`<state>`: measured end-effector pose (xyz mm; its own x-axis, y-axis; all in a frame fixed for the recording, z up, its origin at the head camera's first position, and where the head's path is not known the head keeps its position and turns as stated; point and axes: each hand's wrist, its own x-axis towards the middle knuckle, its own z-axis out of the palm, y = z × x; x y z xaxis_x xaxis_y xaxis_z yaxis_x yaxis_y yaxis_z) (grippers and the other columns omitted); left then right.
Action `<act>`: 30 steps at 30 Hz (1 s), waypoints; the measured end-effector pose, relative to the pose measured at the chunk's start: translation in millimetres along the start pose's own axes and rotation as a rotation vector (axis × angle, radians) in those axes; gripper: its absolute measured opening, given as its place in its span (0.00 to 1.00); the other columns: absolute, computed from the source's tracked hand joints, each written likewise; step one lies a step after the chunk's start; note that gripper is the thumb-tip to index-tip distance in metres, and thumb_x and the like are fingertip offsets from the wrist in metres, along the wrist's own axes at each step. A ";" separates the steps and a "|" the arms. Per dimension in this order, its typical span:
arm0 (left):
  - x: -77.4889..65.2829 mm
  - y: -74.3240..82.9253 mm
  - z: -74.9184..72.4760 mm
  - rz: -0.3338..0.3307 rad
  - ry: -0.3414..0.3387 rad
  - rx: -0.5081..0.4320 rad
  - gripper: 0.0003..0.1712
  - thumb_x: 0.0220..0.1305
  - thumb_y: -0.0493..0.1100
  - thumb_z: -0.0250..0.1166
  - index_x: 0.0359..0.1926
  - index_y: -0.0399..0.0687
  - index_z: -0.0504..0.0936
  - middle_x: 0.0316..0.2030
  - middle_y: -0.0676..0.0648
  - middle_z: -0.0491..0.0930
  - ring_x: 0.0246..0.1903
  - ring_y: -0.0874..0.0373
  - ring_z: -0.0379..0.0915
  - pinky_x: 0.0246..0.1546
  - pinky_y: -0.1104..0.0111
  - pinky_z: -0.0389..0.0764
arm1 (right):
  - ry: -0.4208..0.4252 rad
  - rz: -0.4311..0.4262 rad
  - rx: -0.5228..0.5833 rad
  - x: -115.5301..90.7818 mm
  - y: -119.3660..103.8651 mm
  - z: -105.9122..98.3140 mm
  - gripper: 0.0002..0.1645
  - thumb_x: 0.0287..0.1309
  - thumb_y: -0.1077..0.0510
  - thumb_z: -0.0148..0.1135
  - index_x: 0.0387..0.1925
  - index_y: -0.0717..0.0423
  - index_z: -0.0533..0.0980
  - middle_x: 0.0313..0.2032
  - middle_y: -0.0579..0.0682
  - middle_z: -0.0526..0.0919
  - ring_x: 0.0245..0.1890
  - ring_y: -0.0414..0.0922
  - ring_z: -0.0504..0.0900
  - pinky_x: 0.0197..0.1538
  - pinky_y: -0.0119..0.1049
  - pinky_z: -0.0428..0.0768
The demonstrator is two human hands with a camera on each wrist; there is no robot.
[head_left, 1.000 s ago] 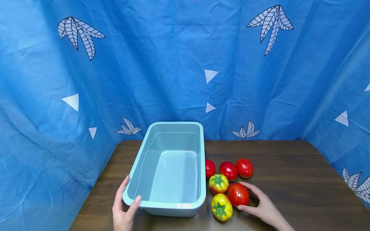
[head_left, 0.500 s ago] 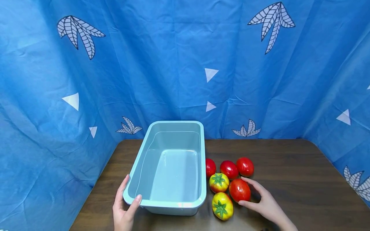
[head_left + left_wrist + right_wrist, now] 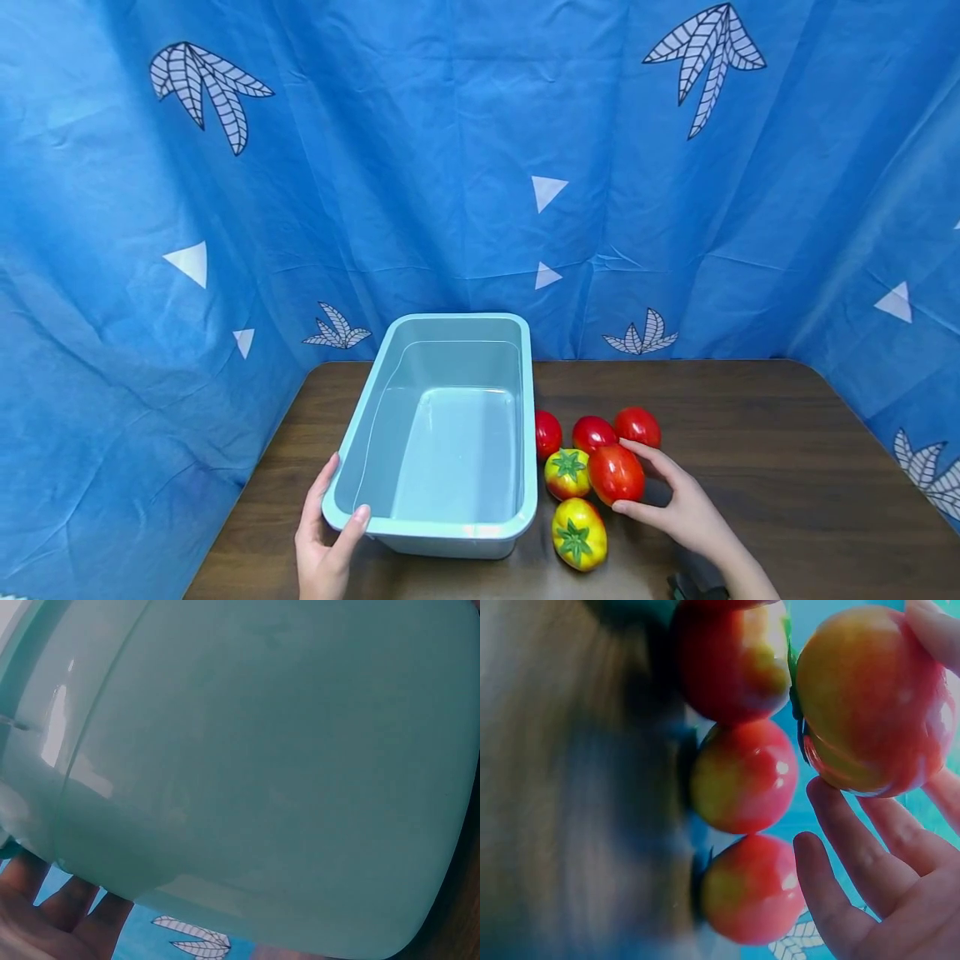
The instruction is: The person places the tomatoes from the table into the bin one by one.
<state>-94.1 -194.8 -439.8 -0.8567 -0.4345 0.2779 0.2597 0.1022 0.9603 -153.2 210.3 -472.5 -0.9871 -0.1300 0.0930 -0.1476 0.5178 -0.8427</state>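
My left hand (image 3: 324, 542) grips the near left corner of a light blue plastic tub (image 3: 450, 529), thumb on the rim. In the left wrist view, several fingers lie along the edge of the tub (image 3: 262, 765). My right hand (image 3: 678, 504) holds a shiny red tomato (image 3: 617, 475) between thumb and fingers, raised over the others. In the right wrist view this tomato (image 3: 874, 705) has a yellowish side and a green leafy top. Around it lie a yellow tomato (image 3: 580, 535) nearest me, a yellow-red tomato (image 3: 567, 473), and red tomatoes (image 3: 594, 433) behind.
The tub stands left of the tomatoes, partly covering one red tomato (image 3: 548, 434). Another red tomato (image 3: 638, 426) lies at the back right of the group. A brown wooden table (image 3: 787, 467) reaches back to a blue patterned curtain (image 3: 480, 167).
My right hand has lifted the red tomato and carried it back, over the edge of the group. My left hand keeps its grip on the tub, which stays put.
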 end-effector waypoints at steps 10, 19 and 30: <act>0.4 0.3 -0.2 0.002 -0.004 0.028 0.37 0.55 0.25 0.61 0.67 0.45 0.65 0.62 0.49 0.66 0.57 0.61 0.63 0.50 0.79 0.65 | -0.012 -0.137 0.028 13.2 -21.0 -1.8 0.41 0.43 0.52 0.74 0.61 0.45 0.68 0.56 0.55 0.72 0.50 0.55 0.73 0.40 0.50 0.80; 0.7 -0.2 -0.9 -0.011 -0.018 0.013 0.38 0.56 0.25 0.61 0.67 0.45 0.64 0.63 0.49 0.65 0.57 0.61 0.63 0.50 0.80 0.66 | -0.036 -0.225 -0.018 24.0 -44.8 -2.2 0.42 0.44 0.50 0.74 0.63 0.40 0.66 0.57 0.48 0.72 0.53 0.49 0.72 0.46 0.44 0.78; 1.0 0.4 -0.5 -0.068 -0.007 0.060 0.37 0.57 0.29 0.62 0.68 0.47 0.63 0.64 0.50 0.63 0.57 0.61 0.61 0.49 0.81 0.65 | -0.087 -0.298 0.100 32.1 -73.4 2.5 0.44 0.45 0.53 0.74 0.64 0.39 0.65 0.60 0.47 0.69 0.54 0.54 0.71 0.40 0.40 0.81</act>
<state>-94.6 -195.6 -439.1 -0.8747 -0.4360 0.2118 0.1737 0.1259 0.9767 -174.0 166.0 -409.0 -0.8919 -0.3374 0.3012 -0.4180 0.3608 -0.8337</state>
